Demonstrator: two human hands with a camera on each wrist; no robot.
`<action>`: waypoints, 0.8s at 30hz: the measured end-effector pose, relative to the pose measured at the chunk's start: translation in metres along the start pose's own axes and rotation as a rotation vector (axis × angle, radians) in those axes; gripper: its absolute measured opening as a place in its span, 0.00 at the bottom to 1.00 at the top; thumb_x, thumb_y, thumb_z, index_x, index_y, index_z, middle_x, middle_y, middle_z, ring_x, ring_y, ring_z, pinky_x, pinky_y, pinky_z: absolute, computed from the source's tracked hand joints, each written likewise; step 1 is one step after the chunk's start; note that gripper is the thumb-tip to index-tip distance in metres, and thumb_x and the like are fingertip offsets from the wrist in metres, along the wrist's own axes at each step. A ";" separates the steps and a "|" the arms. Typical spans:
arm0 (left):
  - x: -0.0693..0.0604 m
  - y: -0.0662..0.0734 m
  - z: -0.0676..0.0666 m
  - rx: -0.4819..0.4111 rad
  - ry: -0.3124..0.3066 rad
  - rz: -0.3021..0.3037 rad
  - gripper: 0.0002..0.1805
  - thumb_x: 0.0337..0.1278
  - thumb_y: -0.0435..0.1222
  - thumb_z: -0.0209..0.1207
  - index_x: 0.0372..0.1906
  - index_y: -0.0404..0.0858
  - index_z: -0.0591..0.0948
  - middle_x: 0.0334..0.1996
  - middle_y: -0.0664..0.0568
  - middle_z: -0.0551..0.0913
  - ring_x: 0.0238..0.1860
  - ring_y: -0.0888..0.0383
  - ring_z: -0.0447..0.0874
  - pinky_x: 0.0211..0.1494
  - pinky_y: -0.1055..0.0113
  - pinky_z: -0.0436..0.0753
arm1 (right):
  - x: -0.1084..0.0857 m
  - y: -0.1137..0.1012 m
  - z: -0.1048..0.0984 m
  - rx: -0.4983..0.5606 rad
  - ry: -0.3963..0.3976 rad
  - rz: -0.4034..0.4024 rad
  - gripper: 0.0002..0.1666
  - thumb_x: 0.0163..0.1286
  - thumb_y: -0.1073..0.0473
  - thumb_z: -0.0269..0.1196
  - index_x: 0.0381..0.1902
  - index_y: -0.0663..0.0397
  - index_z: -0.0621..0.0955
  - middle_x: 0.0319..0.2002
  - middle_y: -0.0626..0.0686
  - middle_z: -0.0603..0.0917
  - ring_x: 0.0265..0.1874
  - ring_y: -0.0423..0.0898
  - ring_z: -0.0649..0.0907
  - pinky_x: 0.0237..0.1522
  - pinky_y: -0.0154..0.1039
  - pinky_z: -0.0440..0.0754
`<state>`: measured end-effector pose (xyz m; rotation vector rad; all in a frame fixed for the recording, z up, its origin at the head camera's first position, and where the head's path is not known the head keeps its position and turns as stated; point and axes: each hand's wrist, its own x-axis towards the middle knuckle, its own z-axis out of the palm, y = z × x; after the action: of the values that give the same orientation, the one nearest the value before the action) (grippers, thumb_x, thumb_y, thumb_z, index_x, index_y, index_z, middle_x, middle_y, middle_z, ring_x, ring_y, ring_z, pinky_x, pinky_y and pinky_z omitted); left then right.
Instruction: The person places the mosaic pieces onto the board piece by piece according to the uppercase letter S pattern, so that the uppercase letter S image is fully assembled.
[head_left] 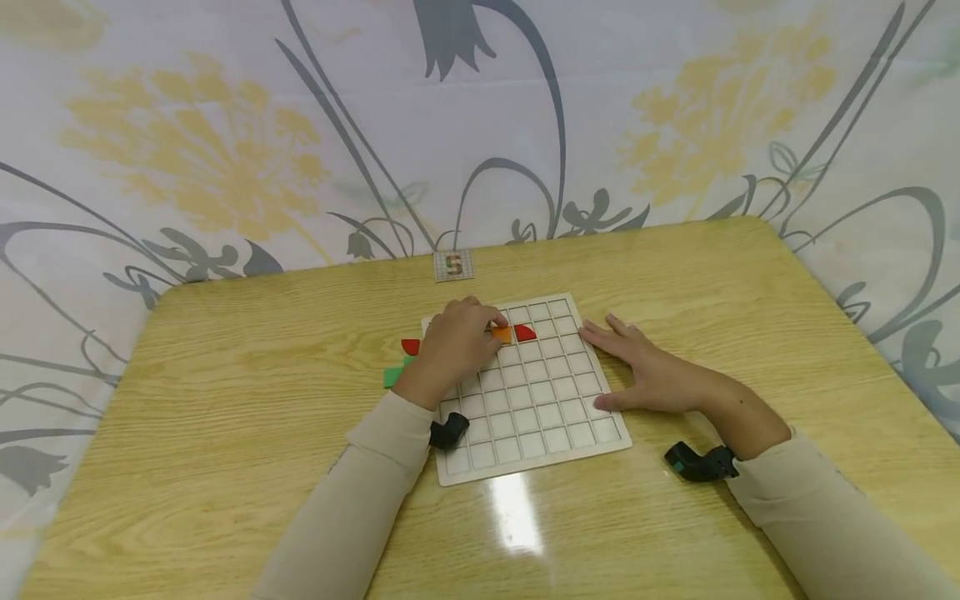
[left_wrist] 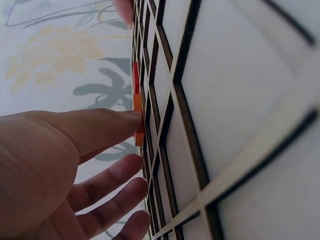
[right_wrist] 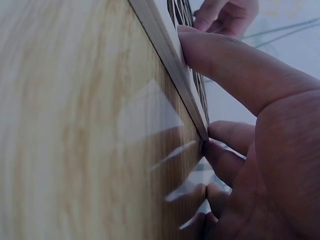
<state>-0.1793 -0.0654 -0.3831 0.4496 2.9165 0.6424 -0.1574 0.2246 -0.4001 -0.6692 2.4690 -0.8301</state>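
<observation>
A pale square board (head_left: 534, 462) with a grid of shallow cells lies on the wooden table. Over its upper left part, my left hand (head_left: 459, 337) pinches an orange tile (head_left: 503, 334) between thumb and forefinger. In the left wrist view the thumb presses on this orange tile (left_wrist: 138, 102), and the other fingers are spread lower down. Right beside it, a red quarter-round tile (head_left: 524, 332) sits in a cell. My right hand (head_left: 645, 371) rests at the board's right edge, fingers extended; in the right wrist view its thumb (right_wrist: 215, 52) touches the rim.
Left of the board lie a red piece (head_left: 410, 346) and green pieces (head_left: 392, 377), partly hidden by the left arm. A small card (head_left: 453, 265) with a gridded figure lies behind the board. A flower-patterned cloth (head_left: 480, 125) stands along the table's back edge.
</observation>
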 end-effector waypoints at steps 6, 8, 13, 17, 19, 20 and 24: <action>-0.001 -0.001 0.001 -0.002 0.006 -0.002 0.11 0.65 0.39 0.62 0.49 0.50 0.87 0.45 0.53 0.82 0.50 0.50 0.76 0.55 0.50 0.76 | -0.001 0.000 0.002 -0.010 -0.009 0.005 0.59 0.63 0.39 0.69 0.81 0.44 0.49 0.82 0.56 0.43 0.77 0.70 0.34 0.67 0.79 0.43; -0.001 0.000 0.001 -0.002 0.008 -0.006 0.11 0.65 0.39 0.63 0.49 0.50 0.87 0.45 0.53 0.82 0.51 0.49 0.76 0.56 0.49 0.75 | -0.001 -0.001 0.002 -0.018 -0.008 0.006 0.59 0.64 0.38 0.69 0.81 0.43 0.49 0.82 0.56 0.42 0.77 0.70 0.34 0.67 0.79 0.44; 0.000 0.001 0.001 0.001 0.006 -0.015 0.11 0.66 0.40 0.62 0.50 0.51 0.87 0.45 0.53 0.81 0.51 0.49 0.76 0.56 0.49 0.75 | -0.002 -0.001 0.000 -0.027 -0.004 0.008 0.59 0.64 0.39 0.69 0.81 0.44 0.49 0.82 0.57 0.41 0.77 0.71 0.35 0.67 0.79 0.44; 0.000 0.002 0.001 0.003 0.009 -0.023 0.09 0.65 0.41 0.62 0.47 0.49 0.86 0.45 0.53 0.81 0.51 0.49 0.76 0.56 0.49 0.75 | -0.002 -0.002 0.000 -0.023 -0.003 0.008 0.59 0.64 0.39 0.69 0.81 0.44 0.49 0.82 0.57 0.42 0.77 0.70 0.34 0.67 0.79 0.44; 0.000 0.002 0.000 0.003 0.011 -0.027 0.09 0.65 0.41 0.62 0.47 0.48 0.86 0.44 0.52 0.81 0.51 0.49 0.76 0.55 0.49 0.76 | -0.002 -0.002 0.000 -0.020 -0.003 0.008 0.59 0.64 0.40 0.69 0.81 0.44 0.49 0.82 0.57 0.42 0.77 0.71 0.34 0.67 0.79 0.43; 0.000 0.001 0.000 0.003 0.012 -0.027 0.08 0.65 0.41 0.62 0.46 0.48 0.86 0.44 0.52 0.81 0.51 0.49 0.76 0.55 0.49 0.76 | -0.002 -0.003 0.000 -0.019 -0.003 0.008 0.59 0.64 0.39 0.69 0.81 0.44 0.49 0.82 0.57 0.42 0.77 0.71 0.34 0.67 0.79 0.43; -0.001 0.001 0.000 -0.003 0.011 -0.025 0.09 0.64 0.42 0.63 0.47 0.47 0.85 0.43 0.52 0.81 0.50 0.49 0.77 0.54 0.49 0.76 | -0.002 -0.003 0.000 -0.019 -0.004 0.009 0.59 0.64 0.40 0.69 0.81 0.44 0.49 0.82 0.56 0.42 0.77 0.70 0.34 0.67 0.79 0.42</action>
<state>-0.1784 -0.0646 -0.3827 0.4098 2.9260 0.6473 -0.1552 0.2237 -0.3974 -0.6652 2.4771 -0.8026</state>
